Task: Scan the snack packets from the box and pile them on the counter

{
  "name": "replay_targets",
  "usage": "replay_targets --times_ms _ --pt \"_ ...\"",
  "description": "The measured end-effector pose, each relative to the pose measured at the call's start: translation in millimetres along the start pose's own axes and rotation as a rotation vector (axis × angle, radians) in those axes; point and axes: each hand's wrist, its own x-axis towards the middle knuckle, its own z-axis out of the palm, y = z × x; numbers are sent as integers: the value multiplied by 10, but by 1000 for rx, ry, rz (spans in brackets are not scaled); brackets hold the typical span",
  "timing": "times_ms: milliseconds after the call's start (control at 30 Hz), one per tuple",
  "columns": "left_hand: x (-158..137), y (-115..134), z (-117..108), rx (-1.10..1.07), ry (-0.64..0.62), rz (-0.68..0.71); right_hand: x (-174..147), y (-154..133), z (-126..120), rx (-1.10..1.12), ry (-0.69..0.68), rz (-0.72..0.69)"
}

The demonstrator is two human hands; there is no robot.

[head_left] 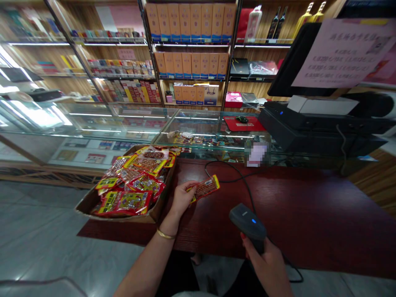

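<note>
My left hand [182, 198] is closed on one end of a snack packet [206, 188] with red and yellow edges and reddish-brown contents showing through. The packet is held over the dark red desk [297, 206], its far end pointing right. My right hand [267, 262] wraps round the handle of a black barcode scanner [247, 220], which has a blue light on top. The scanner's head points up and left, toward the packet, with a gap between them. Left of my left hand, a cardboard box [159, 212] holds several red and yellow snack packets [128, 202].
A black cable [247, 185] loops across the desk. Behind it stands a glass display counter [130, 119] with a red mouse pad [258, 123]. At right is a black checkout terminal [309, 128] with a paper sign [340, 53]. Shelves of orange boxes [192, 20] line the back wall.
</note>
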Motion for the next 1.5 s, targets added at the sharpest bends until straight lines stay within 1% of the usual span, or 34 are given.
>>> replay_targets --times_ms 100,200,300,367,433,500,567,633,733,833,900,1000,1067,1133,1200,1300,1333,1367,1400,1433,1467,1500 --pt "-23 11 -7 152 -7 155 -2 -13 -18 -14 0 -9" --pt "-29 -18 -10 198 -8 217 -15 -13 -27 -33 -8 -10" --pt "-28 -50 -16 207 -10 217 -44 -31 -17 -49 31 -36" --pt "-33 -52 -16 215 -20 215 -54 -69 4 -43 61 -29" --pt "-42 -39 -10 227 -28 219 -40 -124 37 -29 52 -8" --pt "-53 -17 1 249 -29 232 2 -185 78 -24 12 3" --pt "-61 5 13 263 -30 247 55 -237 118 -31 -15 -7" --pt "-65 20 21 254 -36 246 97 -270 145 -32 -7 -31" --pt "-60 24 26 236 -35 230 122 -269 155 -22 -5 -46" --pt "-44 6 17 226 -23 215 130 -221 162 -1 0 -1" --pt "-28 -13 4 186 2 183 143 -167 189 108 -8 53" --pt "14 -25 31 54 40 65 175 -46 261 477 -76 140" --pt "59 -5 153 -46 28 -22 192 51 302 680 -124 180" --pt "114 41 418 -130 -35 -85 196 135 321 758 -148 192" --pt "169 101 830 -187 -141 -126 186 181 317 771 -132 176" --pt "211 198 1556 -221 -325 -160 163 177 295 757 -43 144" --pt "206 233 1757 -217 -372 -158 157 165 290 754 -20 137" --pt "189 273 1906 -210 -409 -151 152 155 288 751 -10 133" --pt "163 318 1986 -200 -430 -139 149 147 287 749 -9 132" --pt "128 373 1988 -192 -436 -125 144 143 287 750 -12 135" --pt "85 439 1909 -171 -428 -91 139 144 288 757 -18 143" --pt "35 517 1751 -124 -411 -30 133 151 289 767 -22 155"
